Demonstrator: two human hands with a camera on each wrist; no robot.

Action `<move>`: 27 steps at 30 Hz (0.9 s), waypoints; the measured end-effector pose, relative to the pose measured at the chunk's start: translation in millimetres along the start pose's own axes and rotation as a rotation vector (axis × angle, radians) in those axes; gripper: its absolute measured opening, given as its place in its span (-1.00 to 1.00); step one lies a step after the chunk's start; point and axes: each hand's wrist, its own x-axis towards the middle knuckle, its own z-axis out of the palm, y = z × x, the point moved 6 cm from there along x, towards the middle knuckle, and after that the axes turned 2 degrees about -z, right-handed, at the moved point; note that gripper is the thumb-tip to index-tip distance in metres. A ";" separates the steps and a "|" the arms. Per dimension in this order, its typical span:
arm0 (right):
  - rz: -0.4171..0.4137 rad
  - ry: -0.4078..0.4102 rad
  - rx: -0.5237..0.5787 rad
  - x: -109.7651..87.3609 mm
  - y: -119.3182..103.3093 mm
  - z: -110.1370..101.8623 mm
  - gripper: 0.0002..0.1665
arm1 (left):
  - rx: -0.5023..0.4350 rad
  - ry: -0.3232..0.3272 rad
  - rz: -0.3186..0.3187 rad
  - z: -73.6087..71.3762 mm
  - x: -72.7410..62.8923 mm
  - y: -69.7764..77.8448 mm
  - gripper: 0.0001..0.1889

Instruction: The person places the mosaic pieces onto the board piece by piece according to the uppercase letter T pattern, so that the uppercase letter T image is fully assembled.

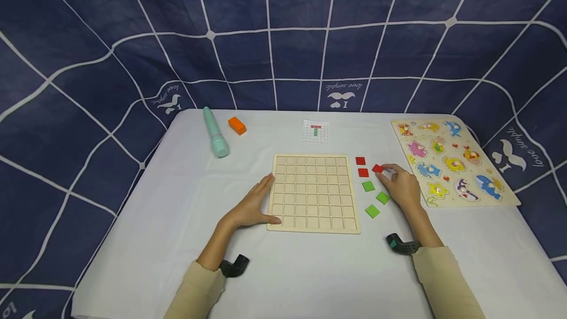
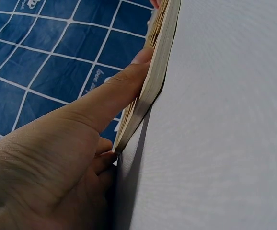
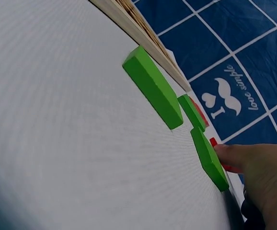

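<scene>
A square wooden grid board (image 1: 312, 194) lies flat on the white table. My left hand (image 1: 250, 208) rests along its left edge, fingers stretched out, the thumb over the near left corner. From the left wrist view, that thumb (image 2: 124, 86) lies on the board's rim. My right hand (image 1: 404, 188) pinches a red square tile (image 1: 377, 168) between thumb and forefinger, just right of the board. Two more red tiles (image 1: 361, 160) sit beside it. Three green tiles (image 1: 372, 210) lie nearer me; in the right wrist view a green tile (image 3: 153, 88) shows its thick side.
Beyond the board is a small printed grid card (image 1: 315, 131) with a red and green T pattern. An animal peg puzzle (image 1: 447, 161) occupies the right side. At the back left are a mint-green tapered cylinder (image 1: 215, 134) and an orange block (image 1: 236, 125).
</scene>
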 end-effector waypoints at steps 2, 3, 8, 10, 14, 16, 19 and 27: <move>0.000 0.000 0.003 0.0 0.5 -0.1 -0.57 | 0.002 -0.001 -0.001 0.2 0.2 -0.3 0.30; 0.001 -0.001 0.003 -0.1 0.7 -0.3 -0.57 | 0.003 0.000 -0.001 0.3 0.3 -0.5 0.30; -0.002 -0.004 0.010 -1.5 -0.8 -3.0 -0.57 | 0.002 0.007 0.007 0.7 0.5 -0.1 0.29; -0.017 0.002 0.018 -2.2 -4.7 -5.4 -0.57 | 0.000 0.004 0.004 1.2 0.4 -0.5 0.29; -0.081 0.024 0.026 -2.5 -20.3 -10.1 -0.58 | -0.003 -0.003 -0.006 1.6 -0.8 -1.7 0.29; -0.118 0.028 0.030 -2.0 -32.0 -11.2 -0.59 | -0.006 0.001 -0.001 1.2 -1.5 -1.4 0.28; -0.169 0.028 0.041 -0.9 -53.8 -9.7 -0.58 | -0.007 0.009 0.002 0.6 -2.3 -1.5 0.28; -0.283 0.031 0.118 0.7 -116.4 12.5 -0.59 | -0.002 0.013 0.005 0.5 -2.1 -2.1 0.28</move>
